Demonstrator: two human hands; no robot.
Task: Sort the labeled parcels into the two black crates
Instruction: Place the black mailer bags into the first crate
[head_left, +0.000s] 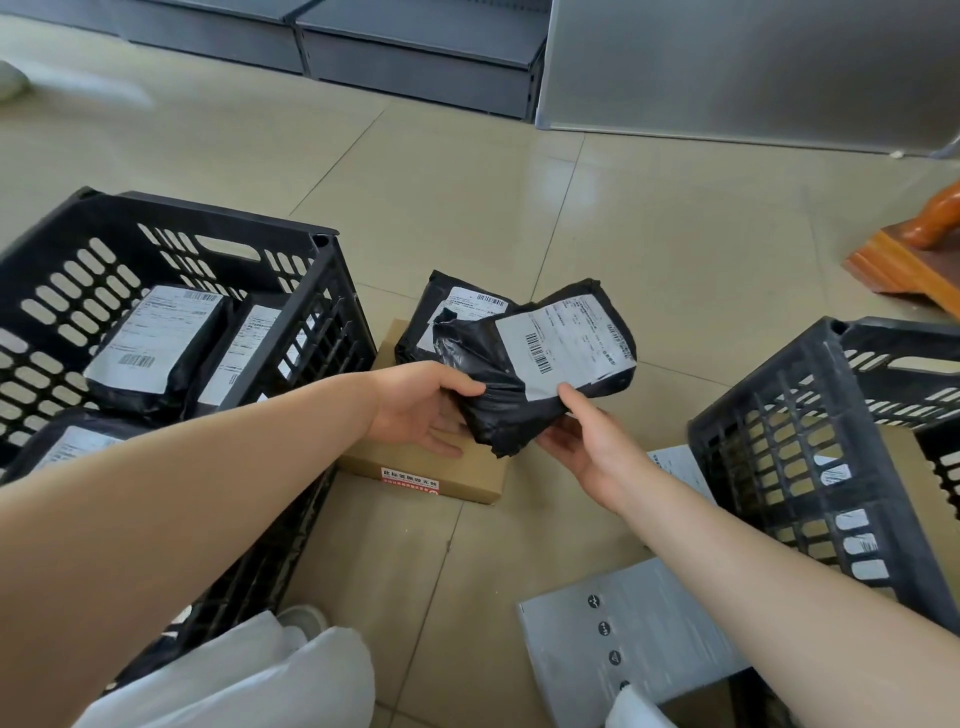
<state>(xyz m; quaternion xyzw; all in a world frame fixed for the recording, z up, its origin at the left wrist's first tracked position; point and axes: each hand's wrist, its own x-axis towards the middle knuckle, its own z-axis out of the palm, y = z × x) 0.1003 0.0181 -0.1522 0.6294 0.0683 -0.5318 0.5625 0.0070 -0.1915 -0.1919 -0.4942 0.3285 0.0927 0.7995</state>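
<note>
Held parcel (540, 364): a black labeled bag, raised just above the cardboard box (431, 467)
Left hand (421, 410): thumb pinched on its near-left corner
Right hand (587, 447): fingers curled under its near edge
Left crate (311, 306): left of the box, three parcels inside
Right crate (810, 452): right of the box

Both forearms are bare (no sleeves or jewellery showing), with white trousers (270, 680) and a pale shoe (304, 618) below.
</note>
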